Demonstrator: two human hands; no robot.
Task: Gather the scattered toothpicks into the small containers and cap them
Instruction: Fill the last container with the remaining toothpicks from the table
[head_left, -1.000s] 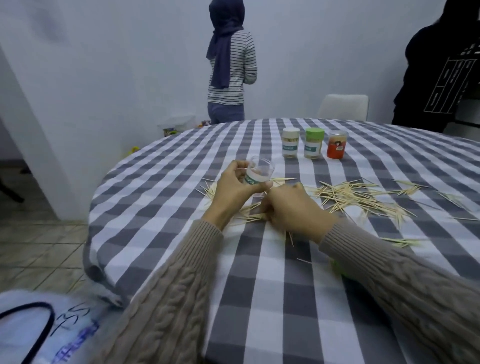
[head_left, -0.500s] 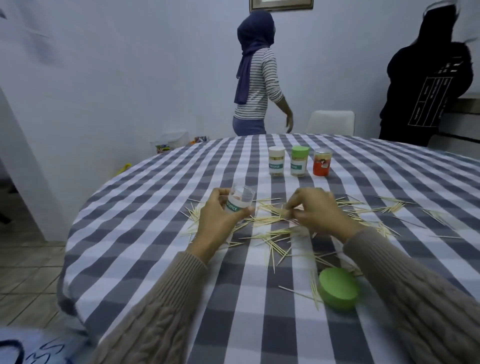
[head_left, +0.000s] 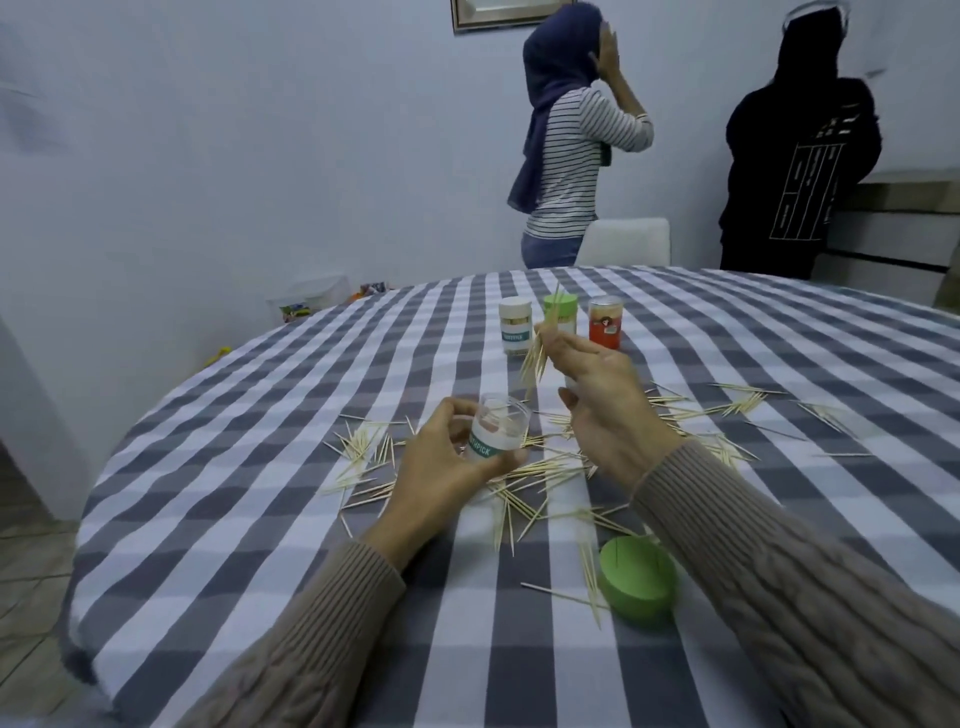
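Above the middle of the round table (head_left: 218, 467), covered in a grey-and-white checked cloth, the right hand (head_left: 597, 405) is lifted off the surface, its fingertips pinching a small bundle of toothpicks (head_left: 537, 353) that hangs roughly upright with the tips fanning a little. Just to the left and lower, the left hand (head_left: 441, 467) grips a clear open toothpick container (head_left: 496, 428) with a white-and-green label, tilted slightly toward the bundle; the bundle's lower ends sit just above and to the right of its mouth, not inside it.

Loose scattered toothpicks (head_left: 519, 483) lie on the cloth beneath and around both hands, with a thinner spread (head_left: 743, 405) reaching off to the right. Near the right forearm a green cap (head_left: 636, 582) lies on the cloth, with a few picks touching its left edge.

Farther back stand three capped containers in a row: a white-capped one (head_left: 515, 327) on the left, a green-capped one (head_left: 561, 312) in the middle, partly hidden by the raised bundle, and an orange one (head_left: 605, 322) on the right.

Beyond the table a person in a striped top (head_left: 576, 161) stands by a white chair (head_left: 626, 241), and a person in dark clothing (head_left: 795, 156) stands at far right. Both wrists of the wearer show beige knitted sleeves (head_left: 779, 561).
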